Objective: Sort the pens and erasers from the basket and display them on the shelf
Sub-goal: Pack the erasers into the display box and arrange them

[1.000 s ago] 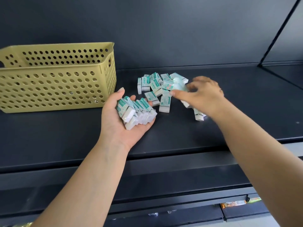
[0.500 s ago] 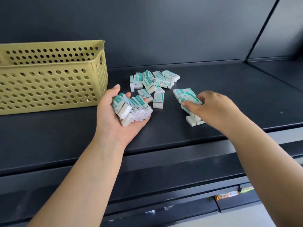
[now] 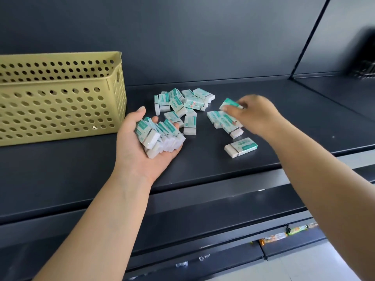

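Erasers (image 3: 182,104), white blocks in teal-and-white sleeves, lay heaped on the dark shelf (image 3: 304,122) beside a perforated yellow basket (image 3: 60,106). One eraser (image 3: 241,147) lay alone near the front edge. The left hand (image 3: 142,147) cradled a row of about six, palm up; the right hand (image 3: 255,114) pinched one above a small cluster (image 3: 224,121).

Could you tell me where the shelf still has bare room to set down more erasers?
Bare shelf lies right of the right hand and along the front edge below the basket. It is crowded between the basket and that hand, around the pile.
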A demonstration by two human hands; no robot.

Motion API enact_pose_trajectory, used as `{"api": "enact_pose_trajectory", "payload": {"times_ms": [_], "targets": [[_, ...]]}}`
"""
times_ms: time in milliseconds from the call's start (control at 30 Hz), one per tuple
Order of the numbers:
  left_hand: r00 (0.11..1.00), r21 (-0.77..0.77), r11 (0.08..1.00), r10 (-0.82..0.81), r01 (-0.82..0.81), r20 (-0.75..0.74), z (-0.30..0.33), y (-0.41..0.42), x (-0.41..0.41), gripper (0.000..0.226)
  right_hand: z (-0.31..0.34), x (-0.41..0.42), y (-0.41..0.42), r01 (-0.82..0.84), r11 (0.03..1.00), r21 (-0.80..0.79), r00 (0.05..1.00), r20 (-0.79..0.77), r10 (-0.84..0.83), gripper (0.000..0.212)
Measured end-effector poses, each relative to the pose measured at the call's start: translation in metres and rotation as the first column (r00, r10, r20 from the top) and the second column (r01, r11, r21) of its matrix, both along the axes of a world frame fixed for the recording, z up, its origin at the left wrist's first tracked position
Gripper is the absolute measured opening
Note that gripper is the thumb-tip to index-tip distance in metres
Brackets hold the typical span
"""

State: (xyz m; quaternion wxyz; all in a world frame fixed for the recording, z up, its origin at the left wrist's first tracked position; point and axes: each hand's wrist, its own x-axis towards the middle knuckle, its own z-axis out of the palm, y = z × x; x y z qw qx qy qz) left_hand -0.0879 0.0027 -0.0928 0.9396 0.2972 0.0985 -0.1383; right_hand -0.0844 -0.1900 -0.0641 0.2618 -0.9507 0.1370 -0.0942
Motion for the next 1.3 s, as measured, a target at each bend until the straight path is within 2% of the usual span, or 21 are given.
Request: {"api": "enact_pose_trajectory", "payload": {"times_ms": [100, 233, 367, 500, 633, 767, 800, 867, 933, 1000, 1033, 1100, 1200, 1300], "targets": [[1.000, -0.003, 1.000, -0.004, 0.004, -0.016, 0.001, -0.001, 0.001, 0.021, 0.002, 0.019, -0.002, 0.089, 0.988, 0.129, 0.992, -0.096, -0.077, 0.044], [1.000, 0.005, 1.000, -0.017, 0.017, -0.019, 0.000, -0.001, 0.002, 0.022, -0.007, 0.031, -0.006, 0.073, 0.992, 0.105, 0.964, -0.261, -0.044, 0.057], [1.000, 0.010, 1.000, -0.017, 0.018, -0.010, -0.001, 0.000, 0.001, 0.023, -0.002, 0.030, -0.015, 0.049, 0.994, 0.097, 0.935, -0.354, -0.011, 0.040], [1.000, 0.025, 1.000, -0.006, 0.006, -0.011, 0.000, -0.001, 0.000, 0.023, 0.003, 0.032, -0.016, 0.018, 0.993, 0.116, 0.934, -0.356, 0.024, 0.032], [1.000, 0.012, 1.000, 0.000, 0.000, -0.017, 0.000, -0.001, 0.001, 0.023, 0.000, 0.030, -0.017, 0.034, 0.958, 0.285, 0.936, -0.345, 0.070, 0.022], [1.000, 0.013, 1.000, -0.002, 0.002, -0.016, -0.002, 0.001, 0.001, 0.025, 0.011, 0.016, -0.022, -0.016, 0.884, 0.467, 0.960, -0.239, 0.144, 0.014], [1.000, 0.016, 1.000, 0.001, -0.001, -0.013, -0.002, 0.001, 0.001, 0.024, 0.013, 0.012, -0.019, -0.057, 0.893, 0.447, 0.951, -0.248, 0.185, 0.014], [1.000, 0.037, 0.999, 0.009, -0.009, -0.010, 0.000, 0.000, 0.000, 0.024, 0.012, 0.009, -0.012, -0.135, 0.942, 0.307, 0.917, -0.321, 0.236, 0.017], [1.000, 0.055, 0.998, 0.012, -0.011, -0.012, 0.001, -0.002, -0.001, 0.024, 0.010, 0.009, -0.003, -0.195, 0.969, 0.149, 0.884, -0.401, 0.240, 0.025], [1.000, 0.054, 0.998, 0.013, -0.013, -0.008, 0.001, -0.003, -0.002, 0.024, 0.008, 0.009, 0.003, -0.236, 0.971, 0.046, 0.873, -0.429, 0.232, 0.031], [1.000, 0.053, 0.999, 0.013, -0.013, -0.007, 0.001, -0.003, -0.002, 0.023, 0.008, 0.009, 0.005, -0.238, 0.971, 0.013, 0.876, -0.429, 0.221, 0.040], [1.000, 0.053, 0.999, 0.005, -0.005, -0.002, 0.001, -0.002, -0.002, 0.024, 0.009, 0.009, 0.008, -0.220, 0.975, 0.008, 0.874, -0.443, 0.201, 0.052], [1.000, 0.064, 0.998, -0.004, 0.003, 0.007, -0.001, -0.001, -0.001, 0.025, 0.011, 0.011, 0.013, -0.211, 0.972, 0.103, 0.845, -0.480, 0.234, 0.025], [1.000, 0.065, 0.998, 0.004, -0.005, 0.012, -0.001, -0.001, 0.000, 0.024, 0.006, 0.014, 0.013, -0.200, 0.962, 0.186, 0.842, -0.469, 0.266, 0.037]]}}
